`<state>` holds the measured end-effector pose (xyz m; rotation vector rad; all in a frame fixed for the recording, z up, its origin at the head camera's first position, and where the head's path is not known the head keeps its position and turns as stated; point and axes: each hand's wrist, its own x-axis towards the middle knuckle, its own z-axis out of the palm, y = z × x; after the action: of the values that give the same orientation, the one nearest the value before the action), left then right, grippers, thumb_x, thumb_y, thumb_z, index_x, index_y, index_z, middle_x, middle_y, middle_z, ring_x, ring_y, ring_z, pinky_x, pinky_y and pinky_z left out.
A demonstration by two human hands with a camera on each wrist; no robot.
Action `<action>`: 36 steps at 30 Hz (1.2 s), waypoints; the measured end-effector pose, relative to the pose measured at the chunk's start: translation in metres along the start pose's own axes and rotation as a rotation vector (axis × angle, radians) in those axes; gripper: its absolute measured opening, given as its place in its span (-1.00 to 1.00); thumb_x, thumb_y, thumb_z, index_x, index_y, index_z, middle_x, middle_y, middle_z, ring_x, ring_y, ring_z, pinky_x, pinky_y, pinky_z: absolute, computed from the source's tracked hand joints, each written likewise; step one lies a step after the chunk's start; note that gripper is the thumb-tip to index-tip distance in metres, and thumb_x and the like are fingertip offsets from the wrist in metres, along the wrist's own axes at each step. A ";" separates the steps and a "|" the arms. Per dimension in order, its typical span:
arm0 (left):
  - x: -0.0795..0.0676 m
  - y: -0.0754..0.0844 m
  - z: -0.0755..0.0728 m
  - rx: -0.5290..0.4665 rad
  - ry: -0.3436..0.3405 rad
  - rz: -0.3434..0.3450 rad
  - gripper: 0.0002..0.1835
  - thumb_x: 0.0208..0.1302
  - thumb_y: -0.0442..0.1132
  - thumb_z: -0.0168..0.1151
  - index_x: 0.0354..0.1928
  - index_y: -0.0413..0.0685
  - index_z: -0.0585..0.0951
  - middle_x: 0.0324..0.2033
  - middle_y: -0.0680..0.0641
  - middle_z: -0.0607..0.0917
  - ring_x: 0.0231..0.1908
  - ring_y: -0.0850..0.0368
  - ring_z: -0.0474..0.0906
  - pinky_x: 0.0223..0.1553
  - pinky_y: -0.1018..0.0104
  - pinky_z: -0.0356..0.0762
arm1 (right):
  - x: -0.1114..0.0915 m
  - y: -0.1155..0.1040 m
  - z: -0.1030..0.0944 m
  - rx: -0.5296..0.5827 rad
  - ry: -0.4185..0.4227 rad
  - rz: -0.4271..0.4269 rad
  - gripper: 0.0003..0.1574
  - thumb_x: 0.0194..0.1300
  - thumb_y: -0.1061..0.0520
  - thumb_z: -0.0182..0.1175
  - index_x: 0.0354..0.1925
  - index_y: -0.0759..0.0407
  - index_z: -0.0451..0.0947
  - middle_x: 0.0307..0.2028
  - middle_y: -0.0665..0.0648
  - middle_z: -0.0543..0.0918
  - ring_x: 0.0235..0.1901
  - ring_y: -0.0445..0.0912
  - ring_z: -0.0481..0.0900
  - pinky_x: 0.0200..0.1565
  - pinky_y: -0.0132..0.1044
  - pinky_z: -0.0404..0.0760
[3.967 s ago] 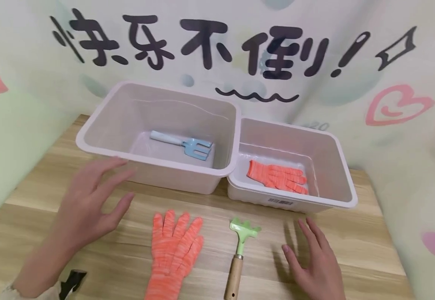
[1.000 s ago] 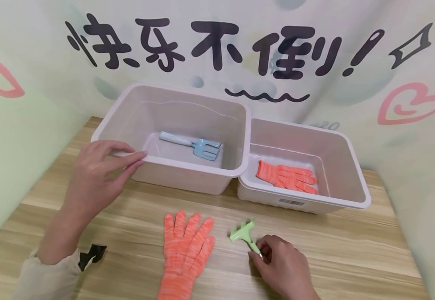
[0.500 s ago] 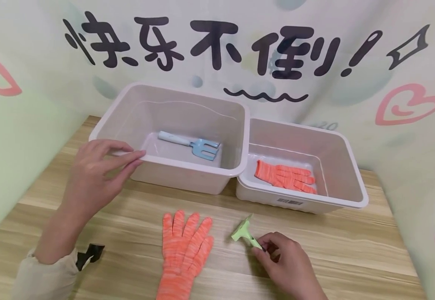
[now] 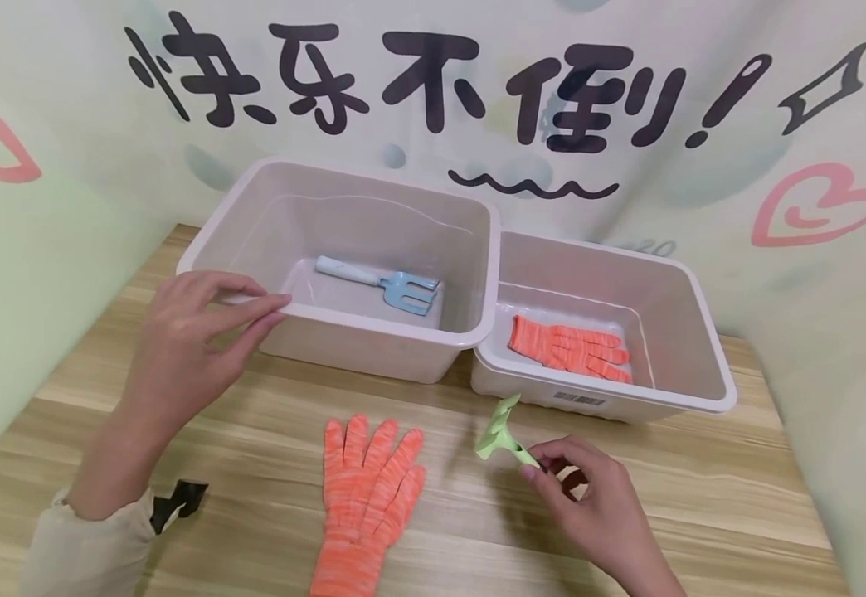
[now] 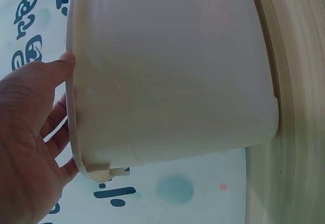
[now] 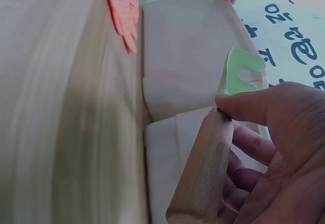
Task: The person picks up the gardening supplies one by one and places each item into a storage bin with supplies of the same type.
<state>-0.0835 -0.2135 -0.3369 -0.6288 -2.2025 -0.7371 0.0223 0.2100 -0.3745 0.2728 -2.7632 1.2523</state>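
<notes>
My right hand [image 4: 597, 506] holds a small green hand rake [image 4: 506, 435] in the air above the table, in front of the right bin. In the right wrist view my thumb and fingers pinch it where the wooden handle [image 6: 203, 168] meets the green head. On the left, my left hand [image 4: 194, 340] grips the front rim of the larger grey bin [image 4: 373, 327], thumb outside and fingers over the edge. Inside that bin lies a light blue hand fork [image 4: 403, 292]. An orange glove [image 4: 366, 497] lies flat on the table between my hands.
The smaller bin [image 4: 702, 406] stands against the larger one on the right, with another orange glove [image 4: 567, 348] in it. Behind both bins hangs a printed cloth [image 4: 433, 149]. A black strap [image 4: 182, 500] shows beside my left sleeve.
The right hand, first apart from the rake, has taken it off the table and raised it towards the right bin. The left hand has come onto the larger bin's rim and stays there.
</notes>
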 end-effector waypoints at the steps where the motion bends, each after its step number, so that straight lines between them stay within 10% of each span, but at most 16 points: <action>1: 0.000 0.000 0.000 0.002 -0.006 0.001 -0.77 0.15 -0.27 0.53 -0.11 -0.05 0.88 -0.20 -0.19 0.79 -0.04 -0.23 0.62 0.16 -0.01 0.38 | 0.001 -0.001 -0.002 -0.001 0.006 -0.003 -0.75 0.25 0.21 0.54 -0.24 -0.16 0.75 -0.36 -0.20 0.67 -0.34 -0.36 0.59 -0.38 -0.39 0.64; 9: 0.000 0.001 0.005 -0.039 0.042 -0.020 -0.43 0.52 0.28 0.15 -0.17 -0.02 0.89 -0.25 -0.15 0.80 -0.08 -0.22 0.63 0.13 -0.02 0.37 | 0.004 -0.008 -0.010 0.036 0.064 -0.083 -0.65 0.23 0.30 0.52 -0.19 -0.17 0.76 -0.36 -0.17 0.69 -0.33 -0.31 0.61 -0.35 -0.44 0.62; 16: 0.000 0.000 0.003 -0.031 0.022 -0.019 -0.83 0.27 -0.18 0.53 -0.14 -0.04 0.88 -0.22 -0.16 0.79 -0.06 -0.23 0.62 0.18 0.01 0.37 | 0.016 -0.019 -0.021 0.030 0.052 -0.143 -0.64 0.21 0.31 0.53 -0.17 -0.13 0.76 -0.34 -0.17 0.69 -0.30 -0.32 0.60 -0.29 -0.48 0.62; 20: 0.000 0.001 0.001 -0.038 0.021 -0.027 -0.72 0.05 -0.38 0.58 -0.15 -0.03 0.88 -0.23 -0.16 0.79 -0.06 -0.23 0.62 0.19 0.03 0.36 | 0.024 -0.028 -0.029 0.027 0.059 -0.166 -0.63 0.20 0.33 0.53 -0.16 -0.13 0.77 -0.34 -0.15 0.70 -0.30 -0.30 0.60 -0.26 -0.50 0.61; 28: 0.002 0.002 -0.002 -0.007 -0.018 0.008 -0.81 0.30 -0.18 0.47 -0.10 -0.06 0.87 -0.20 -0.19 0.78 -0.05 -0.25 0.61 0.13 -0.04 0.38 | 0.047 -0.042 -0.041 -0.010 0.124 -0.258 -0.62 0.13 0.42 0.54 -0.20 0.00 0.75 -0.36 -0.11 0.68 -0.33 -0.33 0.56 -0.31 -0.55 0.59; 36: 0.002 0.005 -0.003 -0.009 -0.029 -0.020 -0.42 0.56 0.26 0.10 -0.12 -0.05 0.87 -0.22 -0.19 0.78 -0.04 -0.25 0.60 0.10 -0.07 0.35 | 0.081 -0.055 -0.043 -0.050 0.132 -0.305 -0.75 0.19 0.37 0.51 -0.23 0.07 0.75 -0.37 -0.08 0.70 -0.33 -0.29 0.55 -0.30 -0.56 0.58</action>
<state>-0.0803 -0.2116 -0.3315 -0.6267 -2.2359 -0.7531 -0.0449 0.1969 -0.2926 0.5614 -2.5182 1.0810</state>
